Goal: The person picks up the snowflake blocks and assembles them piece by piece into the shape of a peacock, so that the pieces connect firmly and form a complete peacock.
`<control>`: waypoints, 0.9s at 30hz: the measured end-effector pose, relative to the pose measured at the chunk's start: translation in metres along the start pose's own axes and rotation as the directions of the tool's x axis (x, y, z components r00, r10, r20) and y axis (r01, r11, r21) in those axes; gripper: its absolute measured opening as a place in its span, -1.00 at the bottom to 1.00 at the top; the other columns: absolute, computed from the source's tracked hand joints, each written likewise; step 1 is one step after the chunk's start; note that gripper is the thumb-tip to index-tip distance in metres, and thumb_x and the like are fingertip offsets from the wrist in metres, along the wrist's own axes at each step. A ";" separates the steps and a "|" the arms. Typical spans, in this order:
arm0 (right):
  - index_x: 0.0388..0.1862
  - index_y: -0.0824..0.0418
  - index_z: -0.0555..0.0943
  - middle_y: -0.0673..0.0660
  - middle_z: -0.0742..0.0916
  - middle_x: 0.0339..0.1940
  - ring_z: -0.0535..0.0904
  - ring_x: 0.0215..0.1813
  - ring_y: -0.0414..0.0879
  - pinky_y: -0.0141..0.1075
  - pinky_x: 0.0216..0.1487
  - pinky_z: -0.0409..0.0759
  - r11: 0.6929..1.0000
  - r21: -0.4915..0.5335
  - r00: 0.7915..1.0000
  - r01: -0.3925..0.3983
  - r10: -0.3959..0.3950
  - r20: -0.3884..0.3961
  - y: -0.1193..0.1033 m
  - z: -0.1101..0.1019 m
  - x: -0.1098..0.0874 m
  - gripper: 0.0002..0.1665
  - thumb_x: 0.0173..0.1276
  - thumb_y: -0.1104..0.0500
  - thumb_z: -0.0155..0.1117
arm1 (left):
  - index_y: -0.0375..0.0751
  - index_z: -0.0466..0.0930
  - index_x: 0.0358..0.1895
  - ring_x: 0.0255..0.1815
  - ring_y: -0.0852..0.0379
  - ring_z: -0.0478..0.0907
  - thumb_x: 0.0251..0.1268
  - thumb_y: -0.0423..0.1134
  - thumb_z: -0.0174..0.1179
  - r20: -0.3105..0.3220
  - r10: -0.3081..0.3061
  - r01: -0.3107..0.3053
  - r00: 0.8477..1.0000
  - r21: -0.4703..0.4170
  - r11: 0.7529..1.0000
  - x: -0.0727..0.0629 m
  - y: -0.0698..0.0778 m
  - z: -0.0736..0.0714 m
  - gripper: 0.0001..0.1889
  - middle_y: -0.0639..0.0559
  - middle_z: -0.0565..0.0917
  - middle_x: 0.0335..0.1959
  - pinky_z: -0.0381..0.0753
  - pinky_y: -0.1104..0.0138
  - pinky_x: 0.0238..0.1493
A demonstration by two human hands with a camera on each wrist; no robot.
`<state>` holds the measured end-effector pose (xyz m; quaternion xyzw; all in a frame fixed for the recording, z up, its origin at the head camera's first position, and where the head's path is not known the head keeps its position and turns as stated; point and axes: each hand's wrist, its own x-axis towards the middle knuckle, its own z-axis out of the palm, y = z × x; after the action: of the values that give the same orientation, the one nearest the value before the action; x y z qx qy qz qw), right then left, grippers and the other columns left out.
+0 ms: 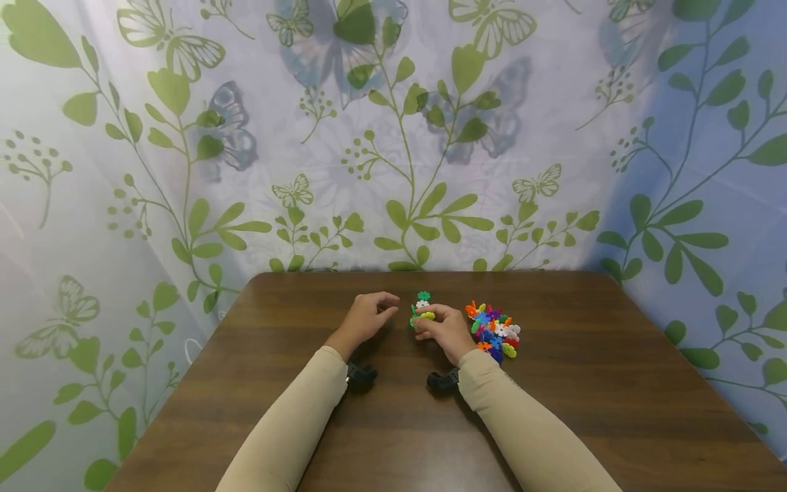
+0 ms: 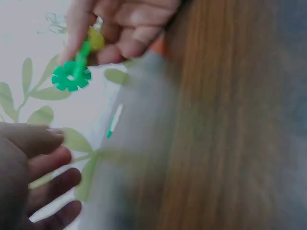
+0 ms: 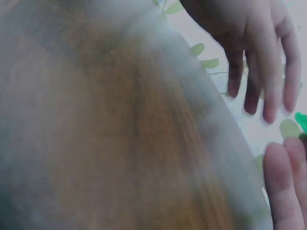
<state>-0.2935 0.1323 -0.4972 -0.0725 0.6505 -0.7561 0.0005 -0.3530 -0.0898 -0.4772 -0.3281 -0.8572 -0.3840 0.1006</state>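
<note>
My right hand [image 1: 447, 333] pinches a small cluster of flower-shaped plastic building discs, a green disc [image 2: 71, 76] with another green one joined at an angle and a yellow disc [image 2: 96, 39] by the fingers. To its left, my left hand [image 1: 367, 318] holds nothing; its fingers are loosely bent and point toward the cluster, apart from it. Just beyond the right hand, a green disc [image 1: 424, 295] and a white disc [image 1: 421, 305] lie on the table; whether they are joined is hard to tell. In the right wrist view the cluster is mostly cut off.
To the right of my right hand is a heap of multicoloured flower discs [image 1: 494, 333]. The brown wooden table [image 1: 393, 437] ends at a leaf-patterned curtain [image 1: 393, 205]. Dark wrist devices sit under both forearms. Both wrist views are partly blurred.
</note>
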 end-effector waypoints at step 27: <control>0.21 0.53 0.61 0.45 0.73 -0.08 0.68 -0.02 0.44 0.04 -0.01 0.74 0.998 -0.042 0.978 0.055 -0.062 -0.200 0.002 0.004 0.000 -0.60 0.48 0.35 0.39 | -0.11 0.81 -0.04 -0.05 0.07 0.67 0.37 -0.27 0.48 0.168 -0.096 0.061 0.981 0.203 0.977 0.008 0.010 0.022 -0.84 0.10 0.77 -0.14 0.58 0.06 0.10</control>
<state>-0.2931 0.1281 -0.4988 -0.0149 0.6582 -0.7474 -0.0888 -0.3506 -0.0654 -0.4827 -0.3153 -0.9087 -0.2705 0.0406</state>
